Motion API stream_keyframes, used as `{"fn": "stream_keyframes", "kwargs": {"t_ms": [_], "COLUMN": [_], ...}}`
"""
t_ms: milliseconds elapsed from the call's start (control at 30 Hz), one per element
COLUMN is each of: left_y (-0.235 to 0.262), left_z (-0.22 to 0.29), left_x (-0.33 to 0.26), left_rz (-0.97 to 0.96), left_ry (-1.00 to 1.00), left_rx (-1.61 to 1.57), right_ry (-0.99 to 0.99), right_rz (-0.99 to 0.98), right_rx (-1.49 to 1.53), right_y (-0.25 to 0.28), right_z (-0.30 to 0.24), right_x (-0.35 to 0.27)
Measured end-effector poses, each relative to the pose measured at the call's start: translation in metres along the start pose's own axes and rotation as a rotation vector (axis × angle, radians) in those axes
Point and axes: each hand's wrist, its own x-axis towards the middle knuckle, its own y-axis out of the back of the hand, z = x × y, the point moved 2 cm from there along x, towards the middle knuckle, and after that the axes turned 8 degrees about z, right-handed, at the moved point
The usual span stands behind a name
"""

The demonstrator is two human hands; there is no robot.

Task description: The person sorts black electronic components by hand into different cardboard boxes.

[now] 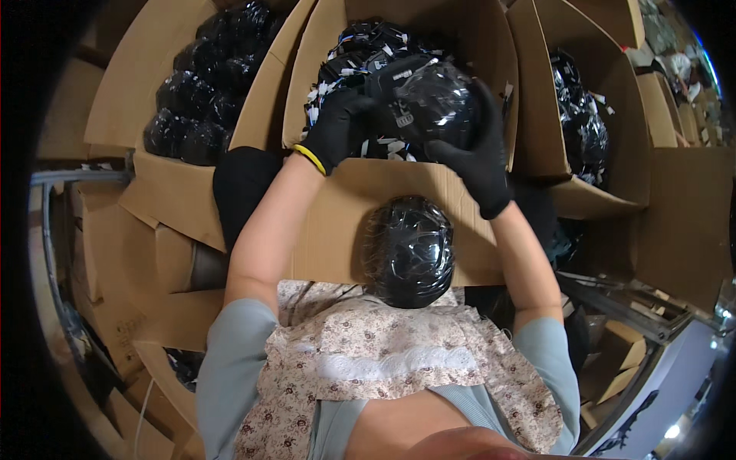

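Both hands wear black gloves, and we see them raised over the middle cardboard box (pixel 399 207). Our left hand (pixel 337 126), its glove edged with a yellow cuff, is closed on the left side of a black bundle wrapped in clear plastic (pixel 429 103); our right hand (pixel 475 157) is curled around that bundle's right and lower side, so the two hands clamp it between them. The wrapped bundle is roundish, dark and glossy, with light glinting off the creased film and a small pale label patch on its left face. It hangs just above the middle box's open top, near the front wall.

Inside the middle box lie more black items with many small white tags (pixel 368 46); they look like coiled cables, though the view is too dim for us to be sure. A second wrapped black bundle (pixel 409 251), oval and shiny, rests against the outside of the middle box's front wall, just above the floral apron (pixel 383 360).

Left of the middle box stands another open carton (pixel 165 184), filled with a heap of the same glossy black bundles (pixel 207 84). Right of the middle box a third carton (pixel 613 115) holds further black wrapped pieces (pixel 579 115) stacked against its inner wall.
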Motion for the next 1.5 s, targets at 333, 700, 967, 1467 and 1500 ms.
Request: {"fn": "stream_keyframes", "kwargs": {"t_ms": [333, 700, 967, 1467, 1500], "left_y": [-0.031, -0.063, -0.073, -0.066, -0.066], "left_z": [0.008, 0.019, 0.023, 0.015, 0.015], "left_x": [-0.025, -0.054, -0.066, -0.063, -0.063], "left_rz": [0.21, 0.263, 0.248, 0.177, 0.183], "left_ry": [-0.538, -0.691, -0.817, -0.633, -0.66], "left_rx": [0.587, 0.708, 0.882, 0.679, 0.691], "right_ry": [0.224, 0.48, 0.519, 0.186, 0.175], "right_rz": [0.078, 0.114, 0.128, 0.039, 0.054], "right_rx": [-0.31, -0.485, -0.532, -0.197, -0.205], "right_y": [-0.026, -0.019, -0.014, -0.019, -0.021], "right_z": [0.006, -0.009, -0.017, -0.003, -0.003], "right_x": [-0.012, -0.016, -0.016, -0.02, -0.02]}}
